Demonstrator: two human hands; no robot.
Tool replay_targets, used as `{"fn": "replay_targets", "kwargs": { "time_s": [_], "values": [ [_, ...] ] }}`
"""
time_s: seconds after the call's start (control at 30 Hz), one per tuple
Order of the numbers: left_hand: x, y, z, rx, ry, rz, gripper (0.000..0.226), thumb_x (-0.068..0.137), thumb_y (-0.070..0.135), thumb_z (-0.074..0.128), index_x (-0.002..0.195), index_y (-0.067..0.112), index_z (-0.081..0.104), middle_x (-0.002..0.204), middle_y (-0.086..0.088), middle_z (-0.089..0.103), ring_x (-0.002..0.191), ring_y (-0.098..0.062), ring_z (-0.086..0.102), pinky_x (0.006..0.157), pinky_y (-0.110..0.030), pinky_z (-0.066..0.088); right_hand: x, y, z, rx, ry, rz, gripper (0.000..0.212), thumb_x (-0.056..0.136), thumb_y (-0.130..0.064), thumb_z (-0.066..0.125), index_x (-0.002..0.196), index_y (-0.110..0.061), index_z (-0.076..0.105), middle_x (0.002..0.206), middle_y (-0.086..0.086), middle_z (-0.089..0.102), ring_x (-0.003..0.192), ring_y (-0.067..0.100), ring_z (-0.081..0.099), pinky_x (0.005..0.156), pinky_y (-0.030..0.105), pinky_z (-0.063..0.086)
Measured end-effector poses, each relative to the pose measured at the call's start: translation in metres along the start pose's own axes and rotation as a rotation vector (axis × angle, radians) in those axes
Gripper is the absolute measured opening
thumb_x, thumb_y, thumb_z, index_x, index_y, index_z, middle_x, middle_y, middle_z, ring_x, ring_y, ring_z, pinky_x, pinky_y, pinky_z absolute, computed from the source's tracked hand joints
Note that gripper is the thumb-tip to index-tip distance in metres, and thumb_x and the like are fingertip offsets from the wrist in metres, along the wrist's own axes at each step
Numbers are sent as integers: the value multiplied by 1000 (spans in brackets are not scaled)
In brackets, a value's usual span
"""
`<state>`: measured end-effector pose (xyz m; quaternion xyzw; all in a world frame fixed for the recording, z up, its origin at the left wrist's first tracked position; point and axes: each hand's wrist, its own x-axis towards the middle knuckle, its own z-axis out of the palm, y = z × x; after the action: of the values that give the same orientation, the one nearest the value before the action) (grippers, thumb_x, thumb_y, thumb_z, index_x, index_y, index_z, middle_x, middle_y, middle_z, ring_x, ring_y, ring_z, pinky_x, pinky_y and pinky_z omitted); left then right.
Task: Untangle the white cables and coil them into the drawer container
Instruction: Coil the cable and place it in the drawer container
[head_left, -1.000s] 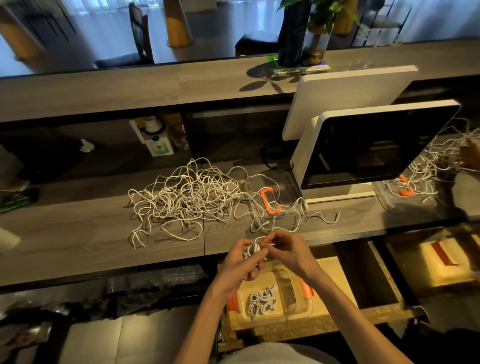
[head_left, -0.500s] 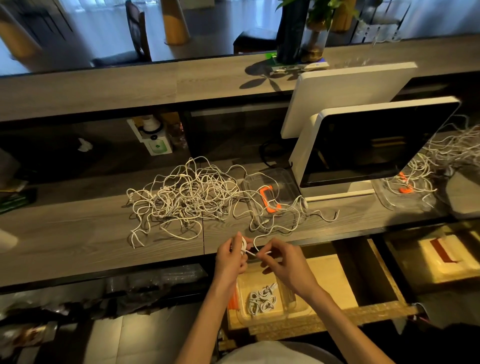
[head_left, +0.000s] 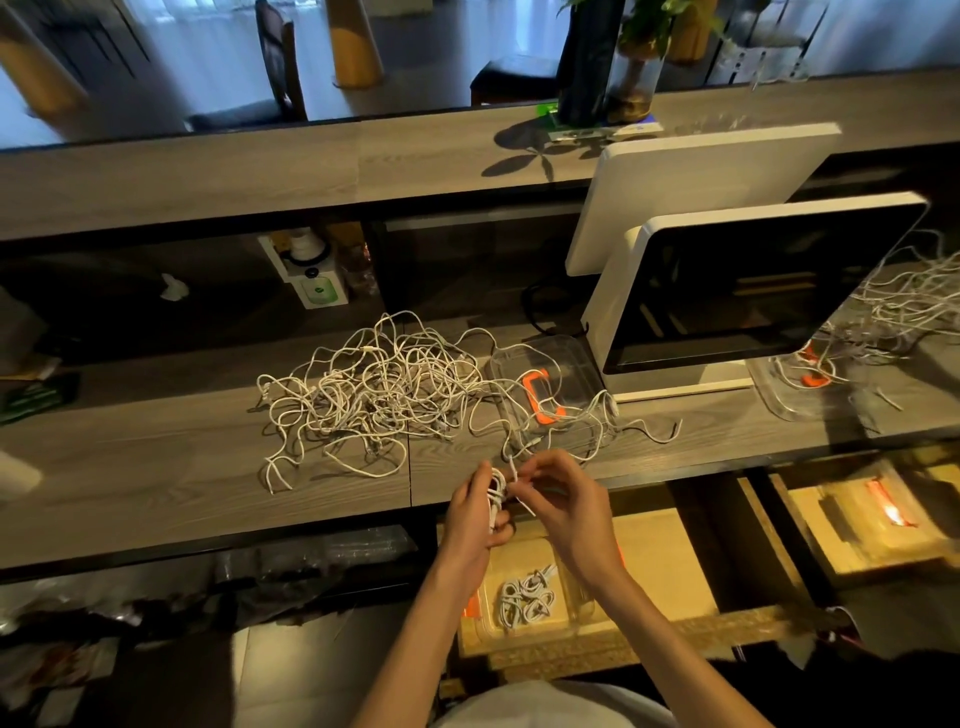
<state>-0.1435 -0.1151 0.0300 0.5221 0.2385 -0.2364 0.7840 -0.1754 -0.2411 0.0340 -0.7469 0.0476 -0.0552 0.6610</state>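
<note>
Grey wood counter (head_left: 156, 467) under tangled white cables (head_left: 374, 395).

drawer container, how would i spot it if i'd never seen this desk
Find the white monitor on the desk, then drop to the open wooden drawer under the desk edge, below the hands. The container is the clear tub there, the only one holding neat white coils.

The worktop (head_left: 156, 467) is grey wood with a grainy, matt look. The white cables (head_left: 374, 395) on it look like smooth, bendy plastic. The lid (head_left: 545, 384) beside them is clear, shiny plastic with an orange plastic clip. The screen (head_left: 753, 291) is dark and glossy in a smooth white frame. The drawer (head_left: 660, 561) is pale bare wood, and the container (head_left: 571, 587) in it is clear plastic.
</note>
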Motion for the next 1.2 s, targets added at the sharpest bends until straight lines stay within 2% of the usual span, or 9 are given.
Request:
{"fn": "replay_targets", "kwargs": {
  "time_s": [0.17, 0.33, 0.43, 0.57, 0.73, 0.8, 0.9, 1.07, 1.2],
  "values": [
    [-2, -2, 2, -22, -7, -7, 34, 107, 39, 43, 95, 9, 52, 67, -2, 47, 47, -8, 35, 36, -18, 19, -2, 2, 2, -100, 16, -33, 11, 92, -10, 76, 99, -18, 74, 95, -5, 75, 93, 15, 73, 84, 36, 61],
    [0, -6, 2, -61, 3, -25, 58, 99, 63, 39, 90, 9, 55, 62, -2, 45, 44, -7, 35, 34, -16, 19, -4, 8, 6, -337, 1, -145, 10, 94, -14, 74, 100, -23, 73, 97, -12, 68, 93, 8, 68, 79, 29, 56],
    [1, -7, 2, -3, 28, -15, 63, 93, 71, 38, 83, 11, 57, 60, -1, 47, 44, -7, 35, 35, -17, 19, -5, 8, 5, -396, -40, -173, 14, 96, -11, 71, 106, -21, 74, 102, -12, 66, 97, 3, 66, 82, 25, 56],
    [-1, -5, 1, 60, 83, 6, 67, 93, 72, 34, 81, 11, 57, 56, -2, 51, 43, -9, 41, 34, -17, 24, -9, 7, 9, -440, -126, -186, 16, 98, -14, 68, 113, -19, 74, 109, -11, 62, 97, -1, 65, 81, 16, 55],
    [-3, -8, 4, 174, 112, 23, 79, 90, 76, 26, 88, 6, 62, 55, -3, 49, 45, -11, 44, 36, -18, 30, -10, 6, 13, -480, -104, -177, 13, 98, -13, 68, 109, -17, 72, 106, -9, 58, 92, -1, 61, 75, 12, 49],
    [-1, -10, 3, 217, 122, 28, 82, 86, 78, 25, 88, 6, 64, 55, -2, 53, 49, -13, 53, 40, -18, 37, -9, 8, 16, -505, -122, -175, 15, 99, -15, 66, 113, -18, 70, 107, -9, 56, 91, 1, 60, 76, 13, 50],
    [2, -13, 1, 251, 132, 45, 83, 87, 79, 24, 84, 7, 67, 62, -6, 63, 63, -20, 67, 55, -26, 49, -7, 11, 17, -515, -155, -157, 17, 100, -18, 65, 117, -19, 69, 108, -9, 53, 91, 0, 59, 78, 10, 48],
    [7, -15, -5, 269, 171, 40, 85, 89, 79, 25, 84, 7, 70, 75, -15, 68, 75, -29, 69, 62, -34, 50, -5, 9, 15, -498, -235, -158, 12, 101, -20, 64, 112, -19, 67, 104, -8, 53, 90, 0, 57, 77, 8, 43],
    [10, -14, -10, 263, 189, 19, 81, 86, 80, 28, 79, 8, 63, 66, -10, 58, 62, -22, 60, 51, -27, 41, -2, 9, 13, -470, -284, -129, 11, 99, -20, 65, 109, -17, 69, 99, -7, 54, 88, 3, 57, 73, 11, 42]
  ]
}}
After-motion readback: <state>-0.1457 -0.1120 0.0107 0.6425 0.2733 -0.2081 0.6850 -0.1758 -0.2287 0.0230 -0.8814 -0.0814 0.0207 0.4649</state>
